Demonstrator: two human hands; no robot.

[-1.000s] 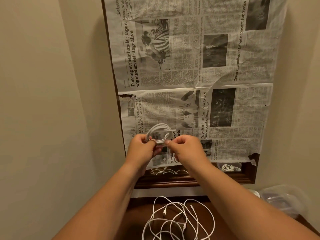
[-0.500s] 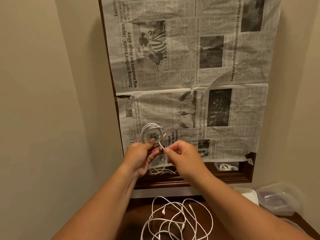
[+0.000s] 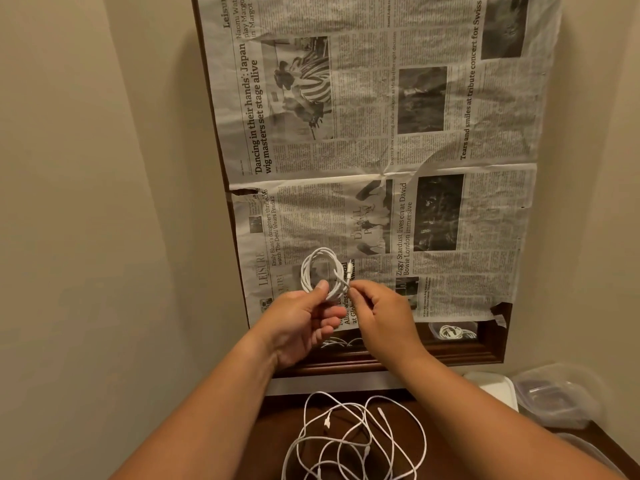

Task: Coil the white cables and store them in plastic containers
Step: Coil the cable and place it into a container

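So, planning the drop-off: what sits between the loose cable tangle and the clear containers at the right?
Head view: the right forearm crosses above the stretch from the loose cable tangle to the clear containers. A white lid-like piece lies beside the containers.

White cables, brown wood, grey newsprint
The coiled cable (image 3: pixel 304 273) at centre and the loose cables (image 3: pixel 353 441) at the bottom are white; the table (image 3: pixel 280 417) under them is dark reddish-brown; the newspaper (image 3: pixel 381 150) is grey-white with black print; its frame (image 3: pixel 460 355) is dark brown, the wall (image 3: pixel 104 168) beige, the containers (image 3: pixel 554 400) at lower right clear
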